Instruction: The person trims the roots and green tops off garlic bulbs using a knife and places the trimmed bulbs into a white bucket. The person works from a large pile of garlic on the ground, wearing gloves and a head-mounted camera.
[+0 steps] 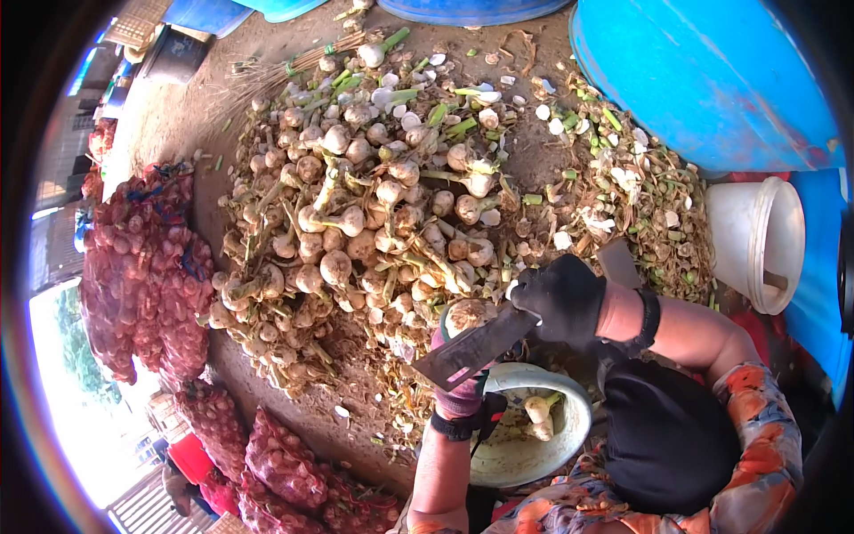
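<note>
My left hand (462, 399), in a purplish knitted glove, holds a garlic bulb (469, 316), its root side showing. In my black-gloved right hand (562, 298) is a cleaver-like knife (460, 357) with a broad dark blade and a slot near its end. The blade passes across the front of the bulb and hides part of my left hand; whether it touches the bulb I cannot tell. Beneath my hands stands a pale tub (579, 417) with a few garlic bulbs (539, 415) in it. A large heap of garlic bulbs (360, 220) with stalks lies beyond my hands.
Trimmed stalks and skins (657, 223) lie to the right, beside a white bucket (727, 230) and a big blue barrel (707, 80). Red net sacks of garlic (147, 274) stand at left, more (287, 457) at lower left. A twig broom (327, 53) lies behind the heap.
</note>
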A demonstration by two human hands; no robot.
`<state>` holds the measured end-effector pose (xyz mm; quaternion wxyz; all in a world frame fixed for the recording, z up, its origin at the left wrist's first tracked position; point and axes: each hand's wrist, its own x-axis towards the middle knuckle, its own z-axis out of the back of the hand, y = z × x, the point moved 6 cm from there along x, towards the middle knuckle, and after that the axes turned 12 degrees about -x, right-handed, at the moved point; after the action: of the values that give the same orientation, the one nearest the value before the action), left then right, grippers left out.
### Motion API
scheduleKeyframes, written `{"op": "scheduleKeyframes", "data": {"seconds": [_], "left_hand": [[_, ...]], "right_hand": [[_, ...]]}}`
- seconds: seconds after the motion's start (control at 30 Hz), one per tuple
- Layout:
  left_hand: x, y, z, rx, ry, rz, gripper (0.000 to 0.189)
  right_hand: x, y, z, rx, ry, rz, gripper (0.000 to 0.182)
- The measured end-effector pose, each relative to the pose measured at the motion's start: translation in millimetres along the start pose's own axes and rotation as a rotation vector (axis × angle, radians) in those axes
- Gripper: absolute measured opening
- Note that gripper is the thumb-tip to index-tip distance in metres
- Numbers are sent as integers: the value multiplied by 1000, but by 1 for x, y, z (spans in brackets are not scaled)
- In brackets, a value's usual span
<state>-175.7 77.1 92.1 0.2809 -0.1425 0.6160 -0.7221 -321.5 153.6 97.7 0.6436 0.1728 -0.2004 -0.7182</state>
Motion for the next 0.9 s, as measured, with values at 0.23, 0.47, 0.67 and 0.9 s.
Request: {"op": "scheduleKeyframes", "data": {"seconds": [0.23,0.47,0.67,0.9], "left_hand": [[-3,37,-8,-33,284,-227,24],[26,3,-5,-590,54,371,96],[55,21,18,-1419,-447,257,73],[42,24,-10,-1923,-350,249,44]], "right_hand": [[-7,-17,-34,107,-54,-33,17],[-52,-100,-72,19,79,-595,16],[-33,-8,-27,540,-66,-217,13],[-18,-22,-40,460,-184,-361,14]]}}
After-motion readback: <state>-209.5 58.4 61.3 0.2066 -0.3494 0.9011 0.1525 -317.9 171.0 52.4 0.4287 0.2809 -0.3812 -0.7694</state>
